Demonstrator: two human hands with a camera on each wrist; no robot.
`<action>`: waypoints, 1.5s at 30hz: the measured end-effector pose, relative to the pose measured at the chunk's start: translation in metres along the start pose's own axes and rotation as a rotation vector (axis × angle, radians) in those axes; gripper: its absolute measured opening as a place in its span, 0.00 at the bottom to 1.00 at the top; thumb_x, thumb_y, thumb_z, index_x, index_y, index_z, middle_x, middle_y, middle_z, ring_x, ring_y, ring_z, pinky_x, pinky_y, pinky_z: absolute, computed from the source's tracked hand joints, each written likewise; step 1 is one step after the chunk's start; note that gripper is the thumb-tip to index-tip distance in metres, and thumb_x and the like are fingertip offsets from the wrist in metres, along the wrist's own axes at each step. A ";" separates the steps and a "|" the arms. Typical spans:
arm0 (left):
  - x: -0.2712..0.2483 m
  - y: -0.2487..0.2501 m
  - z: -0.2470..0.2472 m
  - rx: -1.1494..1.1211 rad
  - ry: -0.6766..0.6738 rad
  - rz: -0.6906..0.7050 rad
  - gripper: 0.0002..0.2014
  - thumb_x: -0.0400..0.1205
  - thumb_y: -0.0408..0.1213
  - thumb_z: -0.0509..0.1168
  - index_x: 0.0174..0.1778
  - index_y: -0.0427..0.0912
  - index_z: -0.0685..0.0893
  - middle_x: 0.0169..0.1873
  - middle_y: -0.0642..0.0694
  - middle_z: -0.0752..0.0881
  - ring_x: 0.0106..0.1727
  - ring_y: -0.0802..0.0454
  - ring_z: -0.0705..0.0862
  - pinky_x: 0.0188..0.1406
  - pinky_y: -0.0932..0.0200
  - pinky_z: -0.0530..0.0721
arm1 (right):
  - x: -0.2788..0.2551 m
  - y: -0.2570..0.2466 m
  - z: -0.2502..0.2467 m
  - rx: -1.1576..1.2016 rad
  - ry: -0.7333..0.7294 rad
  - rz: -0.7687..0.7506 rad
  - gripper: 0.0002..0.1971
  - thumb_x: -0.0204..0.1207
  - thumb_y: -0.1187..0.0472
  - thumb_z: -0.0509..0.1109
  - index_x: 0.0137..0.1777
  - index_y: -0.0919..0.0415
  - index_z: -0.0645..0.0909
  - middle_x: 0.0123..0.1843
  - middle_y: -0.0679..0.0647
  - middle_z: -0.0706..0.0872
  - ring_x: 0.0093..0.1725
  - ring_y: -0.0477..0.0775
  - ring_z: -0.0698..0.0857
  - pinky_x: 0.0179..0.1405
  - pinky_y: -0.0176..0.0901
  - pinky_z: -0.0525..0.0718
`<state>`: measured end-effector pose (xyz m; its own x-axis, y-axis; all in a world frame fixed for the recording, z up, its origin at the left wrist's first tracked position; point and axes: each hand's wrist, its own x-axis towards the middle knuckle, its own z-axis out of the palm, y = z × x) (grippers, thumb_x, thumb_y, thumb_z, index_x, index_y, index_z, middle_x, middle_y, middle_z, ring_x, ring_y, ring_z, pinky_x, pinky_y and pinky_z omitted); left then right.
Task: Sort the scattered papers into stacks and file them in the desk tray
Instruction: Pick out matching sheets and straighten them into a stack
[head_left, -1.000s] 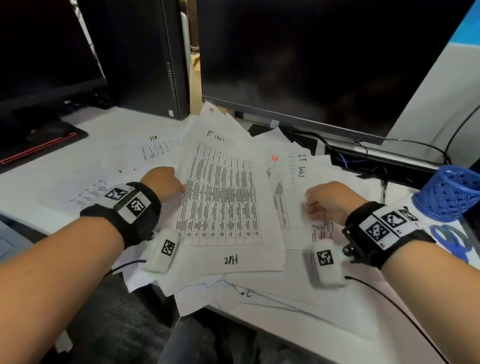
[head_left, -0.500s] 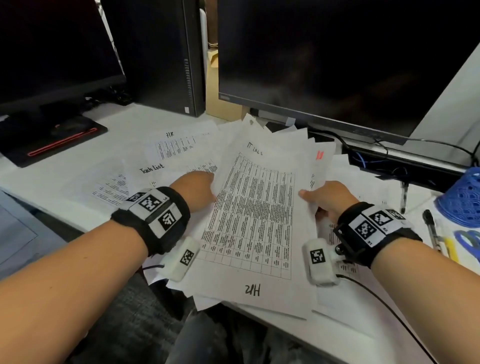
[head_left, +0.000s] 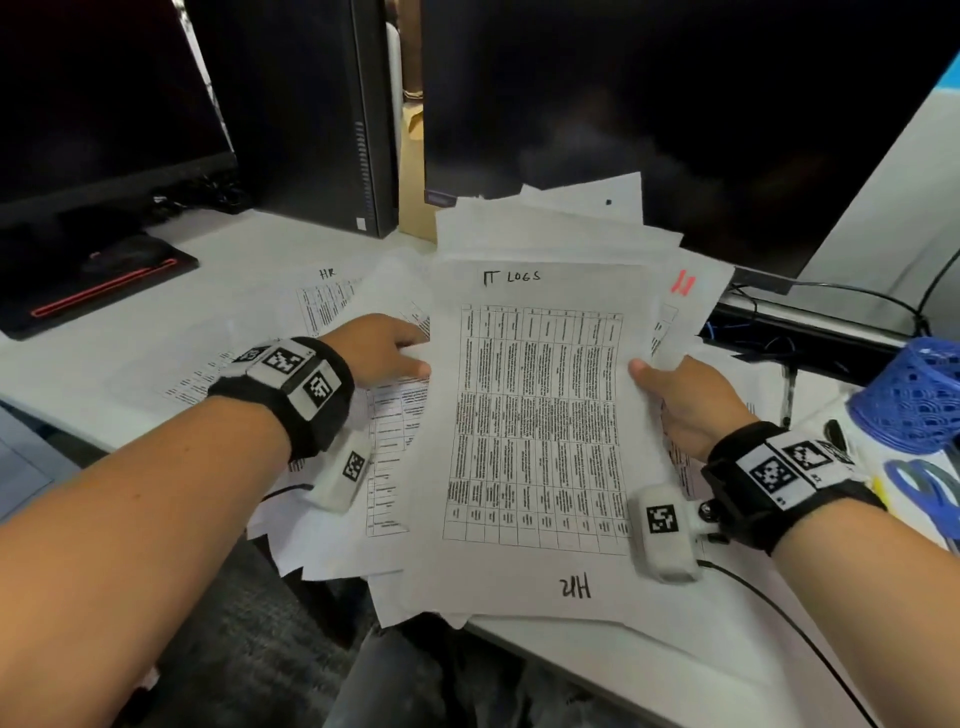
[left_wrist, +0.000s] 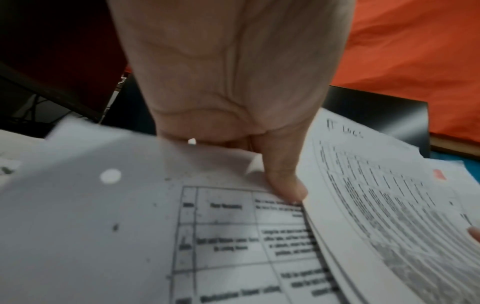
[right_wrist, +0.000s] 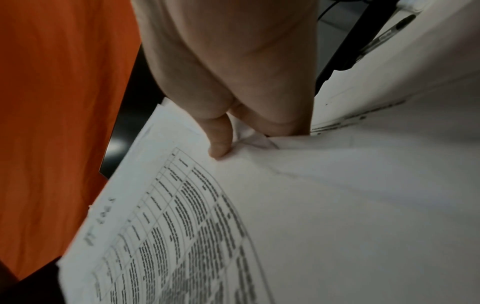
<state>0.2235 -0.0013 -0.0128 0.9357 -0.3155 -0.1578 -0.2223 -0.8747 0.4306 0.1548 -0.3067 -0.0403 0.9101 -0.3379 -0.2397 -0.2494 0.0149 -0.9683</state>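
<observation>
A loose stack of white printed sheets (head_left: 540, 415) is held between both hands, raised off the desk; its top sheet has a table and reads "IT LOGS". My left hand (head_left: 384, 353) grips the stack's left edge, thumb on top (left_wrist: 283, 181). My right hand (head_left: 685, 400) pinches the right edge, thumb (right_wrist: 221, 142) pressed on the top sheet (right_wrist: 207, 236). More sheets, one marked "HR" (head_left: 327, 296), lie flat on the white desk (head_left: 104, 364) under and left of the stack. No desk tray is in view.
A large dark monitor (head_left: 675, 104) stands right behind the stack, a second monitor (head_left: 93, 104) at left and a black computer tower (head_left: 311, 104) between. A blue mesh cup (head_left: 919, 400), scissors (head_left: 930, 488) and a pen (head_left: 789, 395) sit at right, with cables behind.
Both hands gathered the spread sheets from the desk into one stack and raised it; the right hand moved from lying on the papers to pinching the stack's right edge.
</observation>
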 end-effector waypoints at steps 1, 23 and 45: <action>0.002 -0.001 0.000 0.014 0.004 0.003 0.13 0.81 0.43 0.68 0.60 0.45 0.83 0.56 0.50 0.84 0.60 0.49 0.80 0.54 0.64 0.69 | 0.001 0.001 -0.001 -0.004 0.012 0.001 0.16 0.81 0.65 0.66 0.69 0.64 0.78 0.62 0.58 0.87 0.60 0.59 0.86 0.66 0.56 0.80; 0.032 0.041 -0.013 0.556 -0.091 0.118 0.31 0.79 0.48 0.67 0.78 0.47 0.68 0.74 0.44 0.73 0.77 0.44 0.66 0.81 0.37 0.45 | 0.005 0.007 -0.020 0.021 -0.025 -0.028 0.08 0.81 0.65 0.65 0.55 0.63 0.85 0.50 0.58 0.92 0.51 0.57 0.91 0.55 0.52 0.85; 0.009 0.018 -0.028 -0.370 0.140 -0.090 0.16 0.81 0.33 0.68 0.65 0.48 0.82 0.54 0.50 0.86 0.53 0.52 0.82 0.60 0.58 0.74 | -0.007 0.004 -0.024 0.321 0.017 0.236 0.16 0.84 0.67 0.61 0.69 0.69 0.77 0.63 0.64 0.86 0.59 0.61 0.87 0.48 0.54 0.89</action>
<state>0.2357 -0.0093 0.0183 0.9809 -0.1682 -0.0979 -0.0481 -0.6969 0.7156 0.1395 -0.3273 -0.0412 0.8336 -0.3058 -0.4599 -0.3326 0.3867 -0.8601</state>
